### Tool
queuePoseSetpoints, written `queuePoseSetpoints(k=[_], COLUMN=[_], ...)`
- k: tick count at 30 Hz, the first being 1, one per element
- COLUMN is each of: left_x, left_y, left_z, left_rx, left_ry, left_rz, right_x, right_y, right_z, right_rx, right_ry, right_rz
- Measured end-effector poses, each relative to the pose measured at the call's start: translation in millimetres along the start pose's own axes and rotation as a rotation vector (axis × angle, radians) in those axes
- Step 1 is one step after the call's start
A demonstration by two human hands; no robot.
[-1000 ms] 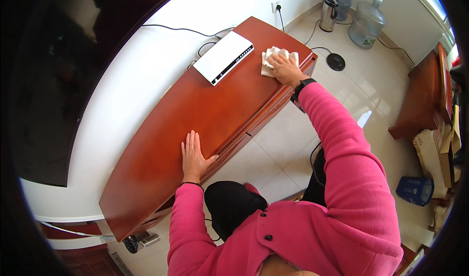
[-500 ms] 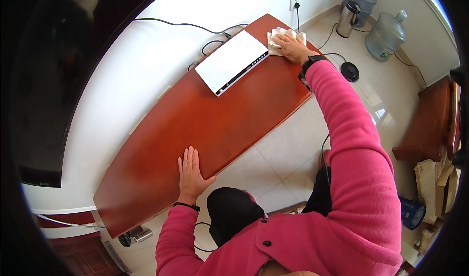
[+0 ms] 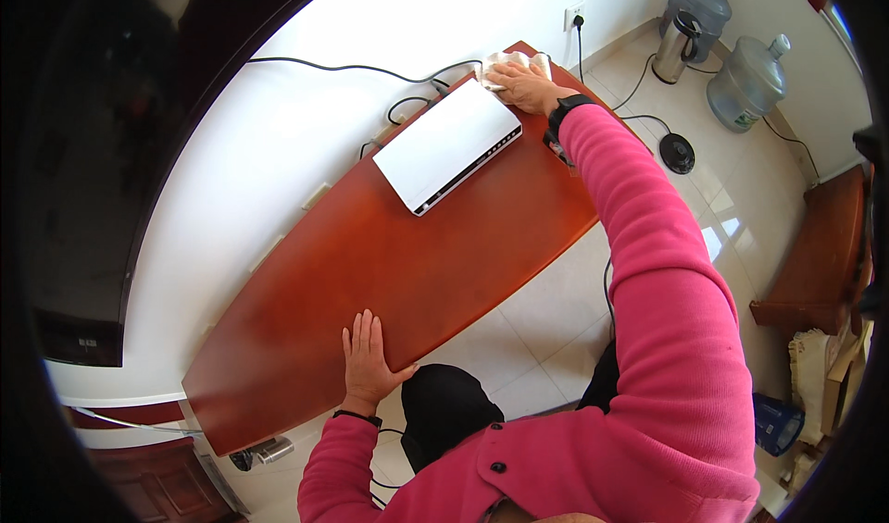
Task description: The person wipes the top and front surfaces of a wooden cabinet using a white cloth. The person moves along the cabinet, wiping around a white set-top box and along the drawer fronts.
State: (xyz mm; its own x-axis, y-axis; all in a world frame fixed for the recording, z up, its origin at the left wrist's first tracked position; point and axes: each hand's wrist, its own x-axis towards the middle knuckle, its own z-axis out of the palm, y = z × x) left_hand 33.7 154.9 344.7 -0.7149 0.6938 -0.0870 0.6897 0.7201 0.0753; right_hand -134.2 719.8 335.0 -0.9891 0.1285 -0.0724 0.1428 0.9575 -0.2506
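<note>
My right hand (image 3: 526,89) lies over a bunched cream cloth (image 3: 501,58), pressing it onto the far end of the reddish-brown wooden table (image 3: 389,264). The fingers reach over the cloth, and its part under the palm is hidden. Just left of that hand sits a flat white box-shaped device (image 3: 448,143) with a dark strip along its front edge. My left hand (image 3: 369,367) rests flat on the table's near edge, fingers stretched out and nothing in them.
Black cables (image 3: 361,67) run behind the device along the white wall. A large dark screen (image 3: 93,153) fills the left. On the tiled floor at the right stand water jugs (image 3: 746,83), a steel kettle (image 3: 674,51) and a round black base (image 3: 677,154).
My right hand has slid the cloth leftward, toward the wall and the back of the white device. The left hand stays in place on the table, while the whole view has shifted slightly.
</note>
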Motion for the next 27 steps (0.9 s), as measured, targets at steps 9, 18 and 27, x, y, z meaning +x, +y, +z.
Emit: queuePoseSetpoints(k=[9,18,27], left_x=[-1.4,-2.9,-1.1], left_y=[-3.4,-2.9,3.8], left_z=[1.8,3.9,2.7], left_rx=[0.012,0.016,-0.001], left_ry=[0.011,0.054,0.072], left_rz=[0.008,0.036,-0.009], right_x=[15.1,-45.6,-137.9], right_y=[1.6,26.9,23.6], right_z=[-14.7,-0.8,19.3], right_rx=[0.009,-0.014,-0.06], right_ry=[0.008,0.132,0.265], right_rz=[0.192,0.365,0.404])
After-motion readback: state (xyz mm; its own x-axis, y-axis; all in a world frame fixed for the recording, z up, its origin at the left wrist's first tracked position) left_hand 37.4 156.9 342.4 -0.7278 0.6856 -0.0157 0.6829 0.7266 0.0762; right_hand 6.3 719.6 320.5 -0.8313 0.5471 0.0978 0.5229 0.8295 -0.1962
